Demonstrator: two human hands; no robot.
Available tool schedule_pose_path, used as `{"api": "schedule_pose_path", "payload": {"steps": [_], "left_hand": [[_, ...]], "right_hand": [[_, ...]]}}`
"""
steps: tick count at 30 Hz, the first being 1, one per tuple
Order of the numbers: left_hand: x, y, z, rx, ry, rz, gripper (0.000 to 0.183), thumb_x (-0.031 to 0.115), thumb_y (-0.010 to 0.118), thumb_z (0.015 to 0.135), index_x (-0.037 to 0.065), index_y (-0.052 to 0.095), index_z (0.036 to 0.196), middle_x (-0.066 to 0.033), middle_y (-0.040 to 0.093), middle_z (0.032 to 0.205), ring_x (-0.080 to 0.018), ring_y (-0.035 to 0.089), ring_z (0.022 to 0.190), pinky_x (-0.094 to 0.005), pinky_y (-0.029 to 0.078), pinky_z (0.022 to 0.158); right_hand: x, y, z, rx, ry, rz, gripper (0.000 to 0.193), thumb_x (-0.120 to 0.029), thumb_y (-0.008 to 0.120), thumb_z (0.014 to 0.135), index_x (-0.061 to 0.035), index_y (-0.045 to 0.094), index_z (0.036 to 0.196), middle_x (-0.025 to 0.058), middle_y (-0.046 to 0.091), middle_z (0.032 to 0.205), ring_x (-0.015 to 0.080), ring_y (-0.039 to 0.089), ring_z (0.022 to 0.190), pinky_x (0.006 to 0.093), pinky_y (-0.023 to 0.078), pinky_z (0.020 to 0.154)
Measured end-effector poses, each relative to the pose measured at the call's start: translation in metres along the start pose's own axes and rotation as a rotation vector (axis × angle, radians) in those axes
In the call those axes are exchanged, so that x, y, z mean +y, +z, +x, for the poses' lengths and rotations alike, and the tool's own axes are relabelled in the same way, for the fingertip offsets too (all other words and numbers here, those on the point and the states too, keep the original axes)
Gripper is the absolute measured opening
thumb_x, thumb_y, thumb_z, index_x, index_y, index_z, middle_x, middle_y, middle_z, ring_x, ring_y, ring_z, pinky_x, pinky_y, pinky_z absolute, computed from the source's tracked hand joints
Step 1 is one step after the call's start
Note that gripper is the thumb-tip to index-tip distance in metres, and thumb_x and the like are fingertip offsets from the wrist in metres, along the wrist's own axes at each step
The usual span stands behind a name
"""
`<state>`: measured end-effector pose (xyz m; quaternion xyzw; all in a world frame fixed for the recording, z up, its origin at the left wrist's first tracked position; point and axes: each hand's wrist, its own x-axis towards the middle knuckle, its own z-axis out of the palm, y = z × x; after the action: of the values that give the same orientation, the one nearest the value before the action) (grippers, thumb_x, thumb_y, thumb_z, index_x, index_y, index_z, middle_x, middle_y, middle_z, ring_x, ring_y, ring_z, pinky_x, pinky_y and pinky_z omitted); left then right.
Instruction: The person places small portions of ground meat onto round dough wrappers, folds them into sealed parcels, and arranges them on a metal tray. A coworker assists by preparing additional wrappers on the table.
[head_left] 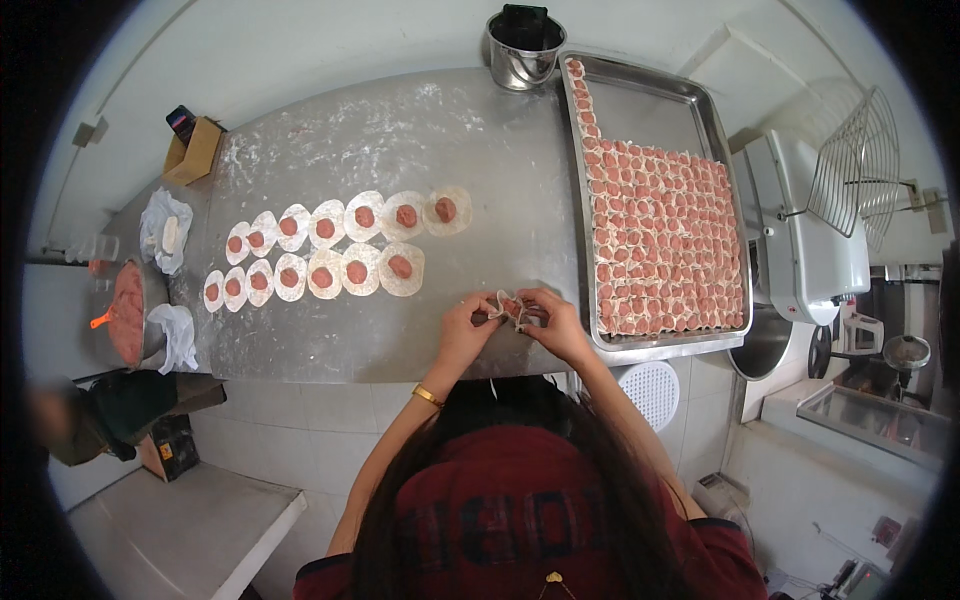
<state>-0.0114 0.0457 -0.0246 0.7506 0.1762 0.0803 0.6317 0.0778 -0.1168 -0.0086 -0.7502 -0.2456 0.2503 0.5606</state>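
Between my two hands, over the near edge of the metal table (330, 340), I hold a dumpling (510, 308) with its thin wrapper gathered up around pink meat filling. My left hand (468, 325) pinches the wrapper's left side, and my right hand (552, 322) pinches its right side. Left of my hands, two rows of round dough wrappers (403, 258) lie flat, each with a ball of meat filling (364, 217) on it. To the right, a large metal tray (665, 345) holds many open-topped dumplings (660, 240) packed closely together.
A steel bucket (522, 66) stands at the table's back edge. At far left are a basin of pink meat (127, 310) with an orange-handled tool, white plastic bags (165, 230) and a cardboard box (193, 152). A white machine (800, 220) is right of the tray; another person (120, 410) is at left.
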Motion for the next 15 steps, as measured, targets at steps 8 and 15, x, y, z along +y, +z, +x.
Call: {"api": "schedule_pose_path", "payload": {"steps": [8,15], "left_hand": [[-0.005,0.005,0.000,-0.048,-0.055,0.014,0.025,-0.003,0.069,0.072,0.000,0.054,0.092,-0.0099,0.064,0.094,-0.0189,0.066,0.084,-0.0281,0.054,0.073],[0.017,0.006,0.000,-0.043,0.019,0.227,0.034,0.008,0.075,0.070,0.004,0.058,0.100,-0.0114,0.065,0.083,-0.0222,0.066,0.076,-0.0323,0.052,0.067]], "right_hand": [[0.003,-0.002,0.006,0.000,-0.036,-0.248,0.034,0.004,0.066,0.068,-0.0012,0.061,0.101,0.0140,0.062,0.098,0.0276,0.064,0.086,0.0337,0.052,0.072],[-0.008,-0.004,0.011,0.005,-0.147,-0.361,0.034,0.005,0.064,0.066,-0.0025,0.062,0.099,0.0135,0.061,0.091,0.0332,0.061,0.084,0.0368,0.049,0.073]]}}
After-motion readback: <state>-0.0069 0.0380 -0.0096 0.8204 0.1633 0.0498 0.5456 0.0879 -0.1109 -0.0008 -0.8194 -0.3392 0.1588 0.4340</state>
